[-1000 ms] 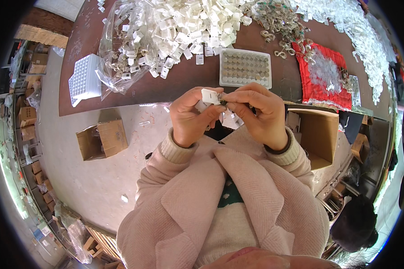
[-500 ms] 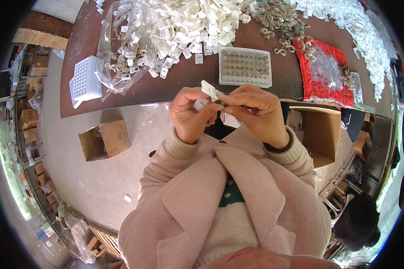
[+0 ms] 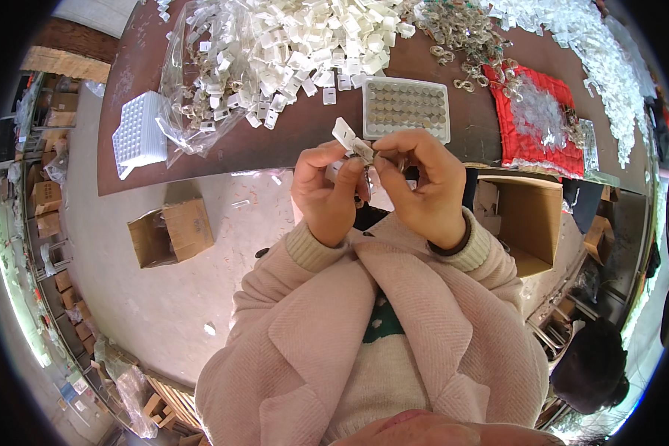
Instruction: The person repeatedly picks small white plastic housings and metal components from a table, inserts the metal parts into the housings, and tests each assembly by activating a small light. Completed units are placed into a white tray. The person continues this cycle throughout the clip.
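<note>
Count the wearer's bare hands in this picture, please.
2: the left hand, holding a small white plastic piece, and the right hand, at the piece's right side. Both are near the brown table.

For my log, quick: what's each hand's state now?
Left hand: closed, holding a small white rectangular plastic piece.
Right hand: pinched closed; anything held cannot be told.

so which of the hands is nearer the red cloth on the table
Right: the right hand is left of the red cloth; the left hand is farther left, beyond the right one.
</note>
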Tool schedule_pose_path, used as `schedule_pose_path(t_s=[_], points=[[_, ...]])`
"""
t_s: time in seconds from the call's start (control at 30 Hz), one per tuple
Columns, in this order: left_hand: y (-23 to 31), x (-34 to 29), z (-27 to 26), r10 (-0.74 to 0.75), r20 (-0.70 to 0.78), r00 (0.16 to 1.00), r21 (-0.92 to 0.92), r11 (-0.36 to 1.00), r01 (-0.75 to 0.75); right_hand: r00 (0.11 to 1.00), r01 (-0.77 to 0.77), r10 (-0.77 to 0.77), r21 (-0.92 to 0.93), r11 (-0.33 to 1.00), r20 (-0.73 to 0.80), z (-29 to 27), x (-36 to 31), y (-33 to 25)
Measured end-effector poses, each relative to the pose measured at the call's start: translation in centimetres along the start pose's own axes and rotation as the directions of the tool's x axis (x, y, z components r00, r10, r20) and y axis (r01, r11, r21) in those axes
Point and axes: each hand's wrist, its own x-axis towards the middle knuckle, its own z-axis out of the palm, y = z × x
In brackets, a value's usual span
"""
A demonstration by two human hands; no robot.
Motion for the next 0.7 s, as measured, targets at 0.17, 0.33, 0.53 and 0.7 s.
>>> schedule_pose_path(t_s=[0.17, 0.33, 0.53, 0.7], points=[[0.3, 0.1, -0.3, -0.115, -0.013, 0.993, -0.106, 0.988, 0.113, 0.972, -0.232, 0.208, 0.338, 0.912, 0.105, 0.1, 0.1, 0.9], [0.2, 0.2, -0.9, -0.203, -0.001, 0.979, -0.23, 0.953, 0.197, 0.975, -0.21, 0.179, 0.269, 0.94, 0.135, 0.6, -0.3, 1.1], [-0.6, -0.3, -1.2, -0.302, -0.054, 0.952, -0.149, 0.945, 0.292, 0.995, 0.072, -0.057, -0.189, 0.979, 0.081, 0.3, -1.1, 1.1], [-0.7, 0.2, -1.5, -0.446, -0.016, 0.895, -0.251, 0.868, 0.428, 0.989, 0.146, -0.134, -0.304, 0.941, 0.059, -1.7, -1.0, 2.3]])
